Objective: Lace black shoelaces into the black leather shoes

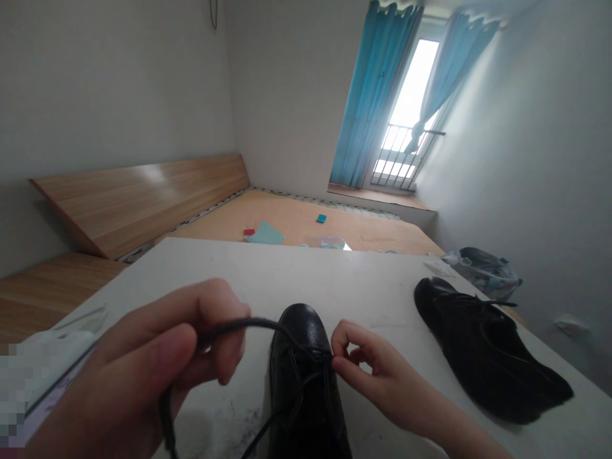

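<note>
A black leather shoe (pixel 306 325) stands on the white table in front of me, its toe pointing away. My left hand (pixel 186 350) is closed round a black shoelace (pixel 243 322), which arcs across to the upper eyelets of that shoe. Below the hand the lace's loose end hangs down. At the shoe's right side, my right hand (pixel 366 363) has thumb and forefinger pinched at the lacing near the toe; what lies between the fingertips is too small to make out. Another strand of lace runs off the shoe toward the lower left.
The second black shoe (pixel 488 350) lies at the right of the white table (pixel 229 274). A bin with a plastic liner (pixel 492 271) stands beyond it. Behind the table is a bed (pixel 296 210) with scattered papers. Some papers and a flat item (pixel 62 363) lie at left.
</note>
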### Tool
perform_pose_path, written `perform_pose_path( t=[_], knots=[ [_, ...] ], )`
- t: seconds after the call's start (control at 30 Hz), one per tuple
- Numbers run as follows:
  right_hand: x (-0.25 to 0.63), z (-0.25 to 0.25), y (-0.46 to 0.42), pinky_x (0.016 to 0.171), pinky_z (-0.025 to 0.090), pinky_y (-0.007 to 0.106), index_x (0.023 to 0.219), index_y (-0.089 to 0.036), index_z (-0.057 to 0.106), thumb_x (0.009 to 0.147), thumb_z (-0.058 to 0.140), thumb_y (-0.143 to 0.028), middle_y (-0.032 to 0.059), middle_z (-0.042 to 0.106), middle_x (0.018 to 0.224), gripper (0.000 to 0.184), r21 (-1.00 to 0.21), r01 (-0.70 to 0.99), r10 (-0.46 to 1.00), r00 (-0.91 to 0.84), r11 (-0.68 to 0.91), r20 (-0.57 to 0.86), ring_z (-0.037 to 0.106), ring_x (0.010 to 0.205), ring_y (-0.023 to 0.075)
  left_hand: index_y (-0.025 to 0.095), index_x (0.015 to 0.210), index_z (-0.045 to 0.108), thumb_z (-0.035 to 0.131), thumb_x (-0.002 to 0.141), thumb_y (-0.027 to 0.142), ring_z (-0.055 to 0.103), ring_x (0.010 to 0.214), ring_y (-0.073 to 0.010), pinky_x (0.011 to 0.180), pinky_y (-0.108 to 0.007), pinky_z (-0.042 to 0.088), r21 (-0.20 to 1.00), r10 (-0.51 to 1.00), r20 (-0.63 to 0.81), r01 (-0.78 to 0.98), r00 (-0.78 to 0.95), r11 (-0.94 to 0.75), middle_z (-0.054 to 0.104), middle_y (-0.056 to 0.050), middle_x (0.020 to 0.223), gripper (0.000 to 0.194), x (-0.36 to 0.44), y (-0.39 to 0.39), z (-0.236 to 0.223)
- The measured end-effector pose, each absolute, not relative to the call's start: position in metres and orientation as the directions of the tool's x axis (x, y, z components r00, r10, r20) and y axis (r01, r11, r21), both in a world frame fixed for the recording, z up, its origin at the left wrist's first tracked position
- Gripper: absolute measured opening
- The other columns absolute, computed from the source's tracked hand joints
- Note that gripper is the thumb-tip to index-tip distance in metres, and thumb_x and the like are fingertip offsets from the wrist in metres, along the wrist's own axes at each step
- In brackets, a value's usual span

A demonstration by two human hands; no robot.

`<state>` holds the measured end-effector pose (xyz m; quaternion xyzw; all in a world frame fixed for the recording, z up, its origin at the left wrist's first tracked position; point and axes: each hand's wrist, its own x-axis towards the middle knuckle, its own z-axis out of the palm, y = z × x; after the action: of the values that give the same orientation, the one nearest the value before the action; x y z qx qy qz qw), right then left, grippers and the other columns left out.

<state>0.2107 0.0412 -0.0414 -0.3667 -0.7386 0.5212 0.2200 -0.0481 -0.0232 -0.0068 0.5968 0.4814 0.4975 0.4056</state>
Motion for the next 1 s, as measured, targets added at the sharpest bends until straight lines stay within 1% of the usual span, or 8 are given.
perform_pose_path(
  t=[0.1,0.23,0.37,0.47,0.57,0.67,0.77,1.0],
  knots=[
    [0.207,-0.042,0.041,0.060,0.028,0.025,0.078,-0.017,0.051,0.084,0.062,-0.042,-0.0017,0.049,0.072,0.028,-0.989,0.142,0.774,-0.622,-0.034,-0.116,0.036,0.064,0.0107,0.023,0.056,0.058,0.048,0.089,0.044,0.040,0.050,-0.0118,0.055,-0.024,0.041,0.924,0.935,0.323,0.164,0.148,-0.345,0.047,0.004,0.051,0.040,-0.033,-0.031,-0.002],
    [0.207,-0.042,0.041,0.059,0.026,0.023,0.082,-0.016,0.053,0.084,0.066,-0.042,-0.0029,0.051,0.064,0.030,-0.971,-0.024,0.721,-0.674,-0.239,-0.161,0.037,0.060,0.0090,0.023,0.063,0.057,0.046,0.092,0.036,0.048,0.057,-0.0125,0.063,-0.023,0.043,0.822,0.947,0.284,0.471,0.151,-0.321,0.053,0.004,0.059,0.033,-0.014,-0.034,-0.001],
    [0.215,-0.039,0.045,0.063,0.033,0.022,0.088,-0.016,0.056,0.083,0.070,-0.035,-0.0039,0.048,0.065,0.024,-0.934,-0.199,0.704,-0.707,-0.295,-0.072,0.044,0.064,0.0093,0.025,0.092,0.062,0.042,0.093,0.029,0.061,0.087,-0.0162,0.078,-0.025,0.047,0.715,0.933,0.211,0.605,0.291,-0.350,0.066,0.002,0.091,0.020,-0.006,-0.020,-0.011],
    [0.223,-0.040,0.050,0.057,0.035,0.021,0.094,-0.017,0.056,0.083,0.070,-0.035,-0.0040,0.045,0.069,0.025,-0.888,-0.234,0.584,-0.810,-0.397,-0.048,0.047,0.059,0.0083,0.027,0.109,0.063,0.040,0.093,0.025,0.059,0.106,-0.0186,0.094,-0.030,0.044,0.688,0.935,0.142,0.647,0.325,-0.329,0.066,0.000,0.111,0.028,-0.007,-0.010,-0.021],
    [0.232,-0.039,0.054,0.044,0.021,0.018,0.099,-0.020,0.053,0.081,0.069,-0.044,-0.0064,0.040,0.066,0.034,-0.860,-0.179,0.461,-0.884,-0.478,-0.072,0.029,0.046,0.0042,0.027,0.108,0.065,0.039,0.093,0.023,0.059,0.108,-0.0182,0.097,-0.031,0.043,0.682,0.931,0.087,0.661,0.354,-0.314,0.066,0.001,0.114,0.031,-0.010,-0.005,-0.028],
    [0.242,-0.030,0.056,0.048,0.024,0.020,0.103,-0.020,0.056,0.087,0.061,-0.050,-0.0055,0.043,0.062,0.035,-0.977,0.197,0.587,-0.784,-0.077,-0.204,0.032,0.051,0.0081,0.026,0.105,0.066,0.040,0.093,0.023,0.060,0.105,-0.0179,0.095,-0.031,0.044,0.686,0.931,0.063,0.662,0.360,-0.302,0.066,0.001,0.111,0.029,-0.011,-0.003,-0.029],
    [0.252,-0.019,0.063,0.062,0.035,0.027,0.100,-0.021,0.061,0.091,0.051,-0.049,-0.0006,0.053,0.064,0.030,-0.660,0.671,0.816,-0.558,0.338,-0.150,0.048,0.066,0.0167,0.026,0.104,0.066,0.042,0.091,0.023,0.061,0.103,-0.0184,0.092,-0.032,0.045,0.683,0.939,0.051,0.674,0.341,-0.282,0.065,0.000,0.109,0.027,-0.010,-0.003,-0.025],
    [0.261,-0.019,0.076,0.061,0.034,0.031,0.066,-0.022,0.050,0.095,0.035,-0.054,0.0001,0.050,0.051,0.046,-0.218,0.873,0.857,-0.331,0.437,0.395,0.051,0.057,0.0196,0.025,0.102,0.063,0.043,0.090,0.027,0.060,0.100,-0.0212,0.090,-0.036,0.045,0.651,0.950,0.020,0.717,0.312,-0.250,0.064,-0.001,0.106,0.023,-0.006,-0.006,-0.023]
  ],
)
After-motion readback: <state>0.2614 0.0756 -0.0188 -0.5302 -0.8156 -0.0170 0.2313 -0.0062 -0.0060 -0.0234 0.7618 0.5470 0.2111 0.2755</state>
